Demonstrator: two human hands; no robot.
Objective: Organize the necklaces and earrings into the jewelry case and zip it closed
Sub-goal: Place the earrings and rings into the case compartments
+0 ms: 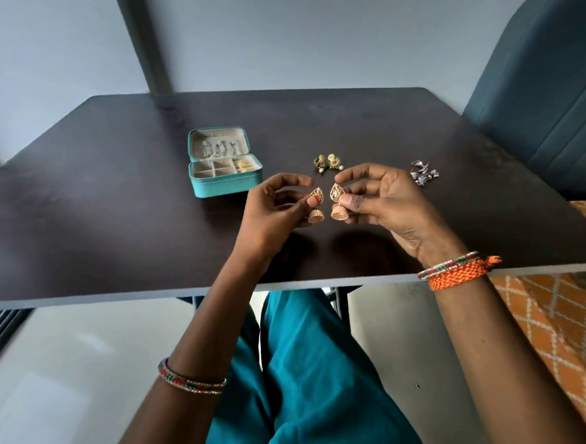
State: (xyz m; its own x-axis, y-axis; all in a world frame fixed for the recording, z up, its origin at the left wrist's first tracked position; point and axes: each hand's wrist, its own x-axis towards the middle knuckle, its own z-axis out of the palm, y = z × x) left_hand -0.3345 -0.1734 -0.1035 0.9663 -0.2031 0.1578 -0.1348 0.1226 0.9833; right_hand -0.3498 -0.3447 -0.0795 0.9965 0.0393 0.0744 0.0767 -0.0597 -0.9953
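Both forearms are reaching up from the lap over the near edge of the dark table (79,208), and the hands are meeting above its middle, palms turned toward each other. The left hand (275,214) is pinching a gold earring (315,206) between thumb and curled fingers, its filigree leaf up and its bell hanging below. The right hand (385,207) is pinching the matching earring (337,204) the same way, with the forefinger arching above it. The two earrings are hanging just beside each other, apart by a narrow gap.

The teal case (224,164) is lying open on the table to the left of the hands, with silver pieces hanging in its lid and a gold piece sitting in a right compartment of the tray. A green and gold pair (328,162) is lying just beyond the hands, and a silver pair (423,173) is lying to the right. Bangles are circling both wrists.
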